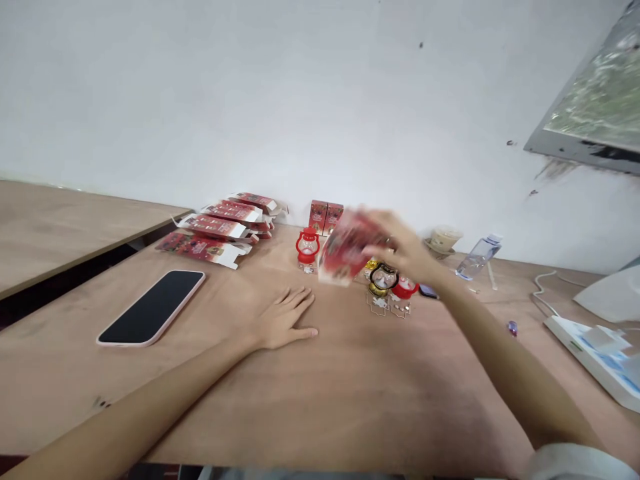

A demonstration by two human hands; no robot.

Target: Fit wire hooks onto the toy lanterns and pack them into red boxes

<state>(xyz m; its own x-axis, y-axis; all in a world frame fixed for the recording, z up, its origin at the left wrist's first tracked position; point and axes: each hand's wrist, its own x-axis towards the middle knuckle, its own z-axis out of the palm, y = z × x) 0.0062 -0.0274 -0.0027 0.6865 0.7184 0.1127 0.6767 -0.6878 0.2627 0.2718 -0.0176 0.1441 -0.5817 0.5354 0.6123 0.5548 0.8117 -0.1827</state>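
Observation:
My left hand (283,320) lies flat on the wooden table (330,387), fingers spread and holding nothing. Above the table, my right hand (403,247) grips a red printed cardboard box (350,247), which is tilted and blurred by motion. Just beyond my left fingertips stands a small red lantern (307,247). Under and behind my right hand is a cluster of small lanterns, among them a black and gold lantern (383,279) and another red lantern (405,288); the box and hand hide part of this group.
Several flattened red cartons (220,230) lie piled at the back left, near a phone (153,308). Two upright red boxes (325,217) stand by the wall. To the right are a lidded cup (444,239), a clear bottle (479,258) and a white power strip (590,357).

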